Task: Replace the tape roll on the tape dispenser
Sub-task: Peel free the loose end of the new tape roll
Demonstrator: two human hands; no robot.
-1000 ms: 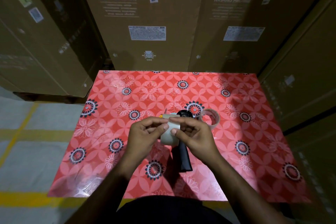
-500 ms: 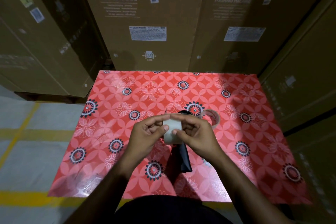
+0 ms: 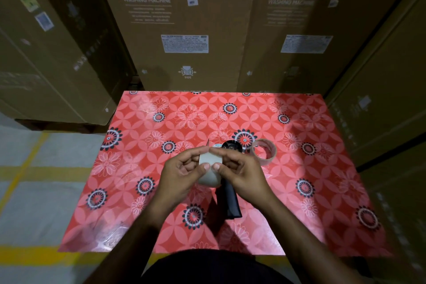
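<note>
both hands, left hand (image 3: 182, 174) and right hand (image 3: 239, 174), pinch the new tape roll (image 3: 209, 168) above the empty-looking dispenser (image 3: 229, 196), the spent roll (image 3: 264, 151) lying at two o'clock, so i'd say mounting remains.

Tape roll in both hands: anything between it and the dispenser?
Nothing visible. Left hand and right hand hold the tape roll right over the dispenser; the hands hide its hub. Spare roll lies off to the right.

Both hands (image 3: 207, 168) pinch tape roll (image 3: 209, 172) (whitish).
</note>
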